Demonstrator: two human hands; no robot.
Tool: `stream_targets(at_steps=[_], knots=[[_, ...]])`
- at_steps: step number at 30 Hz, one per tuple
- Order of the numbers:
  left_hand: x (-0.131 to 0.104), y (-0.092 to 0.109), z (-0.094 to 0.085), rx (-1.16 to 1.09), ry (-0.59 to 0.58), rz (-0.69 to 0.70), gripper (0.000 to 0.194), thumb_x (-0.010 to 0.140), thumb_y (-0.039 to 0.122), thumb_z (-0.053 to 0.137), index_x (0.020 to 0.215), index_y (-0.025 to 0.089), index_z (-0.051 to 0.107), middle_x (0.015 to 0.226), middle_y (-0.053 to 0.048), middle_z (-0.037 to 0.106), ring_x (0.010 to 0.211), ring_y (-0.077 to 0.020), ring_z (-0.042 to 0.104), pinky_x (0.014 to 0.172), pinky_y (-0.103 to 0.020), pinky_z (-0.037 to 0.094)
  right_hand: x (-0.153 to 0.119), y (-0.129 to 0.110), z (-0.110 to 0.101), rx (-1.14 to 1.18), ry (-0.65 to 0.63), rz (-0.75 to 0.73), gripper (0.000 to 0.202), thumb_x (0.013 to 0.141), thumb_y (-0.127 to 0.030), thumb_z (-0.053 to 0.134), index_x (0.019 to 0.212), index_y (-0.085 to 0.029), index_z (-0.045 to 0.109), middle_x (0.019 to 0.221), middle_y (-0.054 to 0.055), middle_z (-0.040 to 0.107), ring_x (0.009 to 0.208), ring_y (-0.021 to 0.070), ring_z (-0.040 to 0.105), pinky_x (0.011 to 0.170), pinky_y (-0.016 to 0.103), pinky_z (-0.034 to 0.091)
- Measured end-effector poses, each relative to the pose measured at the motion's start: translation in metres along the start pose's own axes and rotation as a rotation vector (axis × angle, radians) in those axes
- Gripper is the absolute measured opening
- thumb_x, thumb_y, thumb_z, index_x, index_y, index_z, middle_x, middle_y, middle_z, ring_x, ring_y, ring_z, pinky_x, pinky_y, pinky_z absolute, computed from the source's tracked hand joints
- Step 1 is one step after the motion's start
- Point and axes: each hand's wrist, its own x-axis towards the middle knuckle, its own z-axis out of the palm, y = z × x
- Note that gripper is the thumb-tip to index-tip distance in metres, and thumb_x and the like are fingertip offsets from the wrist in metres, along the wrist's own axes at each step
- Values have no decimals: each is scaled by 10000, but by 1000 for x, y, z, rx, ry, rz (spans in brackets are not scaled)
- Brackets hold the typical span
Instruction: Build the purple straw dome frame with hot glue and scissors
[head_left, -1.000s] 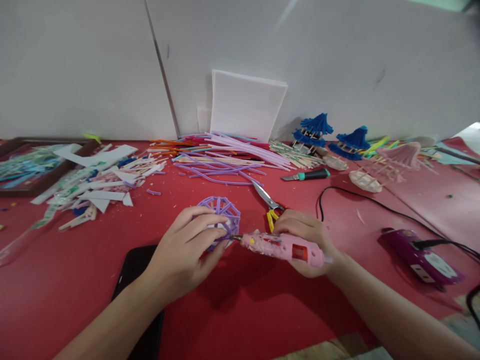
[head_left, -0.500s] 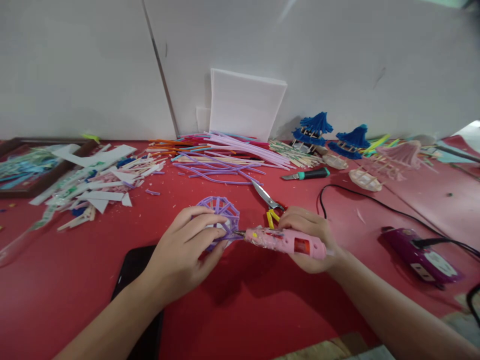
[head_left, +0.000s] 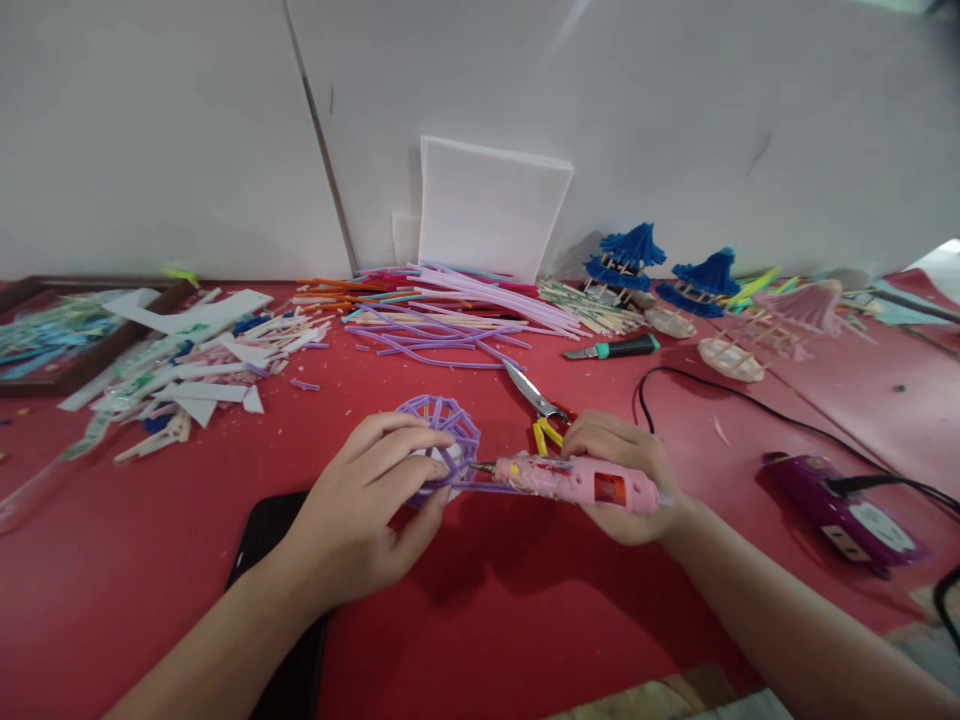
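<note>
Left fingers (head_left: 409, 470) pinching purple frame (head_left: 459, 425), right hand (head_left: 626, 470) gripping glue gun (head_left: 574, 480) (scissors (head_left: 534, 392) beside).

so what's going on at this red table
The left hand holds a round openwork frame of purple strips. The right hand grips a pink hot glue gun, its metal nozzle at the frame's edge. Yellow-handled scissors lie open-handled just beyond the glue gun, and a black and teal utility knife rests farther back, near loose coloured strips.
</note>
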Motion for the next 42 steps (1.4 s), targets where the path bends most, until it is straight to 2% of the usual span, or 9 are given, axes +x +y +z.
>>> stream_targets(at_steps=[7, 18, 27, 42], knots=[[-2, -1, -5, -51, -39, -22, 99, 801, 110, 553, 869, 181, 570, 1102, -93, 638, 1053, -244, 526, 956, -445, 427, -1, 1, 1, 19, 11, -4, 72, 687, -211, 481, 760, -214, 481, 633, 22, 527, 557, 162, 486, 504, 290, 413], [-2, -1, -4, -87, -46, -15, 101, 793, 103, 540, 867, 170, 556, 1094, -101, 625, 1036, -237, 527, 962, -446, 405, 1, 1, 1, 11, 27, -13, 50, 701, -202, 477, 749, -213, 465, 624, 11, 509, 548, 151, 466, 496, 277, 393], [-1, -1, -4, -87, -51, -15, 106, 795, 103, 535, 869, 173, 563, 1091, -101, 631, 1036, -238, 539, 966, -445, 402, 0, -1, 2, 43, -40, 1, 35, 694, -220, 489, 720, -214, 467, 619, 12, 510, 550, 152, 468, 499, 274, 377], [-2, -1, -3, -93, -49, -9, 102, 797, 99, 536, 870, 168, 555, 1090, -103, 619, 1036, -236, 525, 955, -439, 408, 1, -2, 2, 36, 20, 4, 53, 705, -194, 474, 720, -219, 430, 608, -7, 461, 526, 134, 412, 479, 270, 338]])
